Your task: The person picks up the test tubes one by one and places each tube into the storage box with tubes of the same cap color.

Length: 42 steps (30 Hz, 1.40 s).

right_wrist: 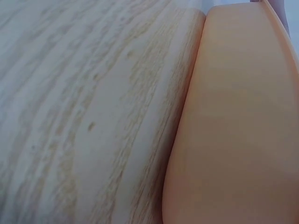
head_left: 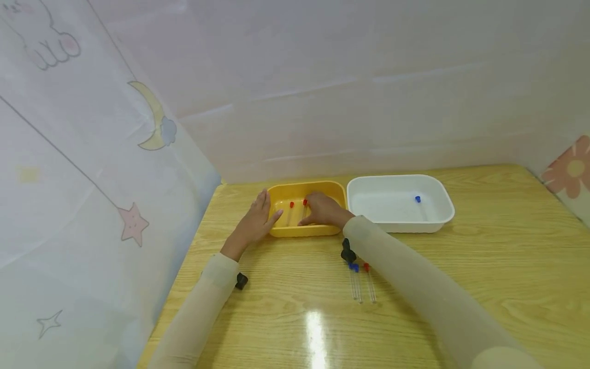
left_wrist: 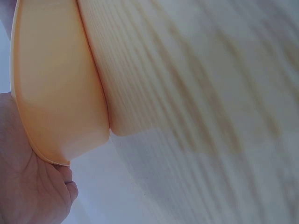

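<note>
A yellow tray (head_left: 309, 231) stands on the wooden table near the wall. At its left end my left hand (head_left: 254, 221) rests against the rim, fingers extended along the outside and thumb reaching over the edge. My right hand (head_left: 324, 209) reaches into the tray from the right, its curled fingers and thumb at a clear tube with a red cap (head_left: 305, 203). Beside that one lies another red-capped tube (head_left: 291, 206). The left wrist view shows the left palm (left_wrist: 32, 186) against the rim; the right wrist view shows only the tray's outer wall (right_wrist: 233, 116) and the table.
Right of the yellow tray stands a white tray (head_left: 401, 227) with a blue-capped tube (head_left: 418, 200) inside. Several tubes (head_left: 360, 289) with blue and red caps lie on the table (head_left: 286, 318), beside the right forearm. A printed cloth wall (head_left: 322, 102) rises behind.
</note>
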{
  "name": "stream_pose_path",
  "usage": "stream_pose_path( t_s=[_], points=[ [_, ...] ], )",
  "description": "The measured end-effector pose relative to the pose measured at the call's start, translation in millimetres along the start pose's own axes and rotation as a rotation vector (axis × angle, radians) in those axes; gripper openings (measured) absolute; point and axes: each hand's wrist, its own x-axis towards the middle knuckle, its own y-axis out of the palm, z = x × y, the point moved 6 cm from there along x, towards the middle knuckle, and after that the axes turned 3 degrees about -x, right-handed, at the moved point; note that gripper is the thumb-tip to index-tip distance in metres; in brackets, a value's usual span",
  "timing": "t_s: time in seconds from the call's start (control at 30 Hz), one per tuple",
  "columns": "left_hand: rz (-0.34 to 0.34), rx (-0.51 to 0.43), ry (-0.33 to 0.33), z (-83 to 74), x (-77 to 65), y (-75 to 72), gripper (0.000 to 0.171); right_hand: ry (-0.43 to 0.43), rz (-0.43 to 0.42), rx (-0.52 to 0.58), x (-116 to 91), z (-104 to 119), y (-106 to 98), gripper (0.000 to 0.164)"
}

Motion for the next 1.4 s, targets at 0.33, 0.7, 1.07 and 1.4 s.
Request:
stream_pose_path(
  t_s=[0.33,0.7,1.07,1.4],
  points=[
    [-0.003,0.007,0.004,0.7,-0.6,-1.2,0.091,-0.013,0.005,-0.034,0.9,2.1,1.0,0.071],
    [0.004,-0.002,0.008,1.9,-1.0,-0.7,0.091,-0.011,-0.026,-0.086,-2.8,5.2,-1.0,0.061],
    [0.009,0.013,0.001,1.4,-1.6,-1.3,0.089,-0.005,-0.013,-0.088,-2.8,6.0,0.1,0.065],
    [0.0,0.026,-0.003,0.5,-0.7,-1.9,0.088,0.008,0.026,-0.029,0.3,4.3,-1.6,0.064]
  ],
)
